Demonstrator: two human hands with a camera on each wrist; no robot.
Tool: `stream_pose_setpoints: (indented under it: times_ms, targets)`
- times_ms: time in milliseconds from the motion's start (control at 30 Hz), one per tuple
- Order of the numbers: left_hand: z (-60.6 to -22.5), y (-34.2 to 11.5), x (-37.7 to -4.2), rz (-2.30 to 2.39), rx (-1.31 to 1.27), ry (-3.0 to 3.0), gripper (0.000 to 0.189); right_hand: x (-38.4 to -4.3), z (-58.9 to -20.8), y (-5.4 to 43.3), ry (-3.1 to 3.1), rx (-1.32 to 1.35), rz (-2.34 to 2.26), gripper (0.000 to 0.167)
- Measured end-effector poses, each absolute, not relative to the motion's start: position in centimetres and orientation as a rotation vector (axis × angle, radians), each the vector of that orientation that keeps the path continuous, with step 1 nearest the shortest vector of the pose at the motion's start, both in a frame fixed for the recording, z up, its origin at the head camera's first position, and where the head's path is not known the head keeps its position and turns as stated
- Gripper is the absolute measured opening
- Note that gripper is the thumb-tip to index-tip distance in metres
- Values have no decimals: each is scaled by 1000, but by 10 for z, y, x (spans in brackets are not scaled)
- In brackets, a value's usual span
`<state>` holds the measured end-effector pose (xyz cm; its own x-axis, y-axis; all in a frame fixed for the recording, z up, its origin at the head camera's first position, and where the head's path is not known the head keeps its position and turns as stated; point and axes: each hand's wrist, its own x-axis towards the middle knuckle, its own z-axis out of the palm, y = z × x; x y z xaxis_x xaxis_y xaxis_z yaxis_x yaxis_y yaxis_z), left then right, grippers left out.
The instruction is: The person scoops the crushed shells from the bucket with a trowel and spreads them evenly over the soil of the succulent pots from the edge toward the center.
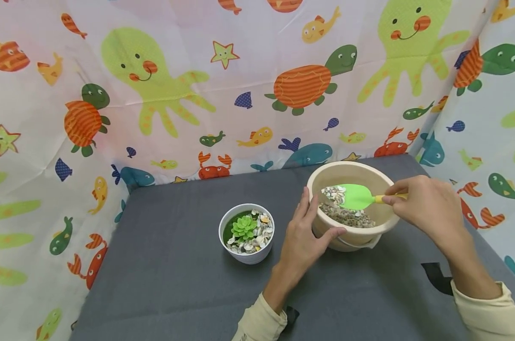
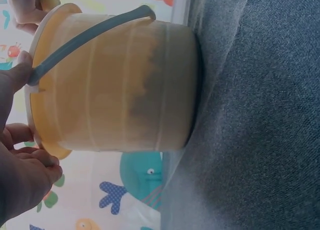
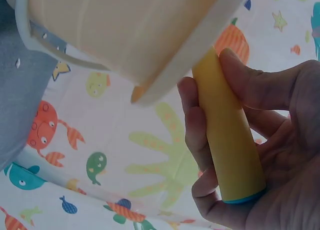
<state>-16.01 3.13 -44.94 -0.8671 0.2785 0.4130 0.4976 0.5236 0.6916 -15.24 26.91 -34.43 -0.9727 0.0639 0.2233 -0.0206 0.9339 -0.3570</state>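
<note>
Right hand (image 1: 432,206) grips shovel (image 1: 357,197) in bucket (image 1: 340,175), tip toward 9 o'clock, shells (image 1: 333,194) aboard; left hand (image 1: 299,239) holds rim, 8 o'clock. Best keep shovel level, bucket steady, avoid spills.

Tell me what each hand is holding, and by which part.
The right hand holds the green scoop by its yellow handle. The left hand grips the bucket at its rim.

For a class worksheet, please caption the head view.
The left hand holds a bucket; the right hand holds a green trowel bearing shells within the bucket's rim.
</note>
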Motion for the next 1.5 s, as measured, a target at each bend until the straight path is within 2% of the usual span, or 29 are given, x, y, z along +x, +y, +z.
stream_pose_setpoints:
  times_ms: [433, 933, 1267, 1500]
  targets:
    - [-437, 20, -158, -1184, -641, -2591, 87, -143, -329, 276, -2843, -83, 494, 21]
    - [-411, -34, -157, -1169, -512, -2511, 82, -133, -314, 261, -2813, -57, 542, 22]
    - [-409, -35, -156, -1152, -535, -2539, 83, -128, -309, 247, -2758, 62, 573, 15]
    - [-409, -38, -156, -1142, -537, -2525, 83, -131, -304, 236, -2785, 95, 613, 17]
